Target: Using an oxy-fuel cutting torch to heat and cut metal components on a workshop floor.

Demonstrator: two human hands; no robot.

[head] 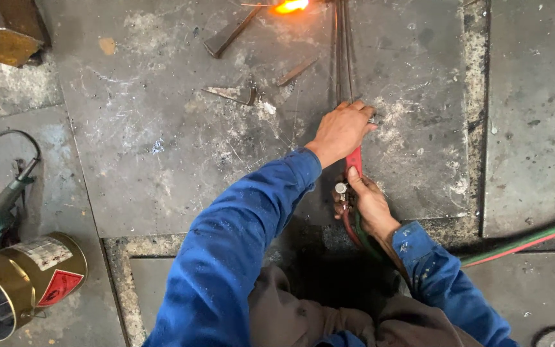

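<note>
Cutting torch [353, 159] clasped between left hand [340, 130] and right hand [369, 204].

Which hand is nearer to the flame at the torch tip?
Left. The left hand grips the torch farther up its tubes, closer to the flame at the top edge. The right hand holds the rear end by the valves and hoses, farther back.

flame [290, 6]: top edge cuts it off | torch [354, 159]: your hands hide most of its handle | gold can [17, 283]: left edge cuts it | hoses [528, 241]: run off the right edge
</note>
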